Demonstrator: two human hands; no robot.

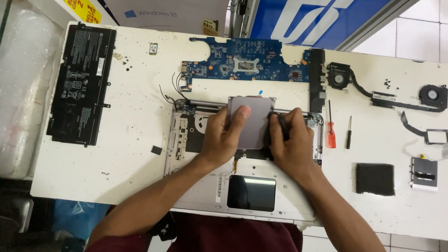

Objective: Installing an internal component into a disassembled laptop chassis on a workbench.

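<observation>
An opened silver laptop base (190,188) lies on the white table (131,177) in front of me, its dark touchpad underside (251,193) near the front edge. My left hand (223,137) holds a grey rectangular plate (254,121) over the base, thumb on its face. My right hand (291,140) grips the plate's right edge along with a small black part. What lies under the plate is hidden.
A blue motherboard (251,65) lies behind the base. A black battery (82,82) sits far left. At right are a fan and heatpipe assembly (386,92), two small screwdrivers (331,133), a black foam pad (375,179), a small silver drive (424,174) and loose screws.
</observation>
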